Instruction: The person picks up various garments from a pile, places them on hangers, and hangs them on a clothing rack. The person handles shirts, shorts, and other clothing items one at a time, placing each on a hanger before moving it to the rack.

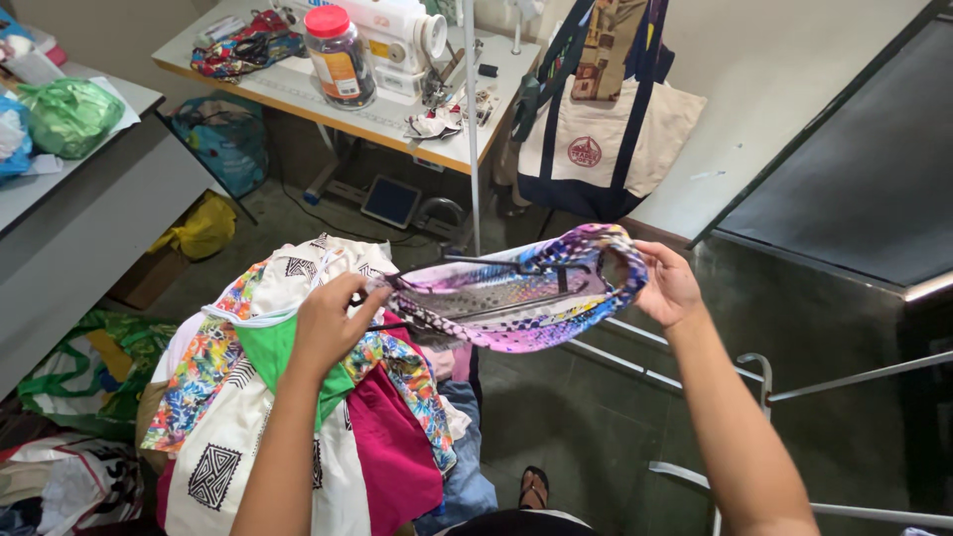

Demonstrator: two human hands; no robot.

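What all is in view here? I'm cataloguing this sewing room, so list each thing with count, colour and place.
patterned garment: one, purple, pink and blue print, stretched between both hands
pile of clothes: one heap, white, green, magenta and floral, under the left hand
sewing machine: one, white, on the table at top
jar: one, clear with red lid, beside the machine
tote bag: one, cream and navy, hanging at top centre
green bag: one, on the grey counter at left
sandal: one, dark, on the floor
left hand: fingers gripping the garment's left end
right hand: fingers holding its right end
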